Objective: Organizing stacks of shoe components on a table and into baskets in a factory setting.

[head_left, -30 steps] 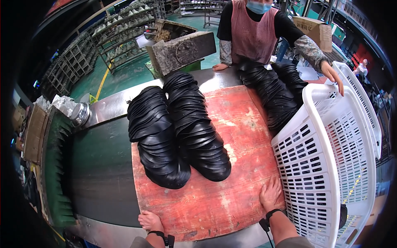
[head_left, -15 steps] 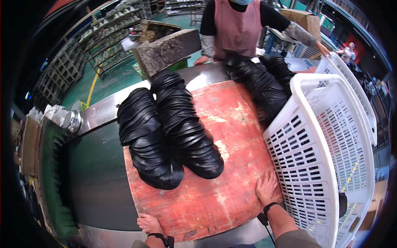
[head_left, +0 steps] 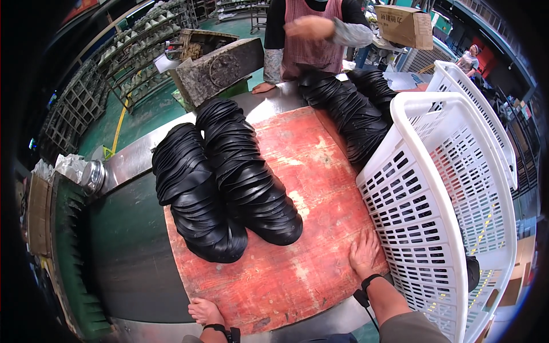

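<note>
My left hand [head_left: 206, 311] is at the near left corner of a worn red board [head_left: 286, 286], fingers curled over its edge. Flat on the board's right side lies my right hand [head_left: 364, 252], fingers spread and pointing away from me, close to a white slatted plastic basket [head_left: 409, 200]. Two long rows of thin, rounded black pieces, overlapping like fanned-out shoe soles, rest on the board: a left row [head_left: 197, 194] and a right row [head_left: 249, 171]. Neither hand touches them. Both wrists wear dark bands.
Beyond the board stands a co-worker [head_left: 311, 34] in a pink apron, by more black rows [head_left: 349, 114]. A dark green conveyor belt [head_left: 134, 251] runs at left. Behind are a stained box-shaped trough [head_left: 220, 68], shelving racks [head_left: 143, 51] and a cardboard box [head_left: 403, 26].
The co-worker's arm has left the far basket and is now bent across the chest, its hand blurred. The scene sits slightly further left in view. My hands keep their places on the board.
</note>
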{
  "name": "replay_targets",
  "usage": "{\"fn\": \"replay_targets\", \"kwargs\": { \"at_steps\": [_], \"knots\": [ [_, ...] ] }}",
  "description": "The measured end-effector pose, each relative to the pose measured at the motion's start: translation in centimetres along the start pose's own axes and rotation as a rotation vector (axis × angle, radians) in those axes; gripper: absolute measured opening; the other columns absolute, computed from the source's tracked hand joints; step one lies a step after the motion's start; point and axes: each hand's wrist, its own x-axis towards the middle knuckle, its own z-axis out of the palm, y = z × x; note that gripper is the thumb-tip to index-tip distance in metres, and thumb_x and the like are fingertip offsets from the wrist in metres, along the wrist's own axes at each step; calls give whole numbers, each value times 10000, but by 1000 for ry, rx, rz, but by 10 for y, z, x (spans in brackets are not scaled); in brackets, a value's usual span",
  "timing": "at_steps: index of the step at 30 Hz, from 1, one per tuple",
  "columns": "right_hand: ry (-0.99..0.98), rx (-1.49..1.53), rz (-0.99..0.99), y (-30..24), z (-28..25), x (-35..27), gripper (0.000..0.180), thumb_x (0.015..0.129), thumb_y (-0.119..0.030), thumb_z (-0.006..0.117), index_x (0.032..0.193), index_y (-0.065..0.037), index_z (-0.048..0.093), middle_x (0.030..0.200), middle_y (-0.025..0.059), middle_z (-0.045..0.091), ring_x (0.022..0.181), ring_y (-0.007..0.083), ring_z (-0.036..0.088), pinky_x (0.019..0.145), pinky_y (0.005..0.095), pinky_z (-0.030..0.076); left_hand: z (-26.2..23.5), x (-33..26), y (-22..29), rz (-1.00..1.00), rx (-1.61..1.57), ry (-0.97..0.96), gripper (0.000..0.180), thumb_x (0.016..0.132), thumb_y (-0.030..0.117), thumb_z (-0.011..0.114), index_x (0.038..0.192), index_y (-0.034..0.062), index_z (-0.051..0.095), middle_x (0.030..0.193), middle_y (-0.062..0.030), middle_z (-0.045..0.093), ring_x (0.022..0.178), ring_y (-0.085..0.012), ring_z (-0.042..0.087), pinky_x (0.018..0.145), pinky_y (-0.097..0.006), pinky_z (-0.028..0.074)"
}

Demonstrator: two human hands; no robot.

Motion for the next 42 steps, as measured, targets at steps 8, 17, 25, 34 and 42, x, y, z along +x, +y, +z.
{"fn": "replay_targets", "kwargs": {
  "at_steps": [8, 17, 25, 34, 42],
  "knots": [
    [-9, 4, 14, 1, 2, 2, 633, 953, -357, 562, 1507, -69, 463, 1547, 232, 417, 1461, 415, 340, 1177, 581, 267, 0, 1, 1, -1, -9, -6, 455, 1061, 418, 364, 1136, 39, 605, 1144, -163, 672, 1074, -379, 664, 897, -567, 521],
    [-33, 19, 22, -1, -3, 0, 648, 961, -341, 559, 1537, -79, 424, 1575, 219, 386, 1473, 415, 319, 1194, 574, 249, -9, -3, 3, -18, -56, -35, 450, 1059, 406, 379, 1142, 28, 609, 1163, -170, 680, 1085, -378, 664, 889, -565, 518],
    [3, 10, -1, 0, 0, -1, 616, 959, -344, 573, 1493, -54, 475, 1539, 254, 421, 1450, 431, 357, 1170, 592, 276, -1, -1, 0, -15, -80, 8, 457, 1059, 414, 385, 1137, 23, 609, 1153, -165, 684, 1084, -379, 663, 897, -563, 511],
    [-51, 4, 19, -8, -12, 5, 674, 966, -327, 554, 1560, -53, 390, 1592, 226, 366, 1480, 425, 310, 1198, 580, 248, 0, 3, -3, 48, -28, 81, 420, 1052, 414, 411, 1026, 50, 619, 1108, -160, 696, 949, -371, 707, 794, -560, 555],
    [-66, 6, 14, 3, 0, -2, 665, 971, -345, 538, 1557, -65, 394, 1591, 221, 362, 1487, 429, 293, 1201, 578, 234, 7, 3, -3, 0, -33, 47, 447, 1054, 430, 406, 1102, 41, 620, 1120, -147, 687, 1076, -356, 666, 886, -541, 517]
  ]
}}
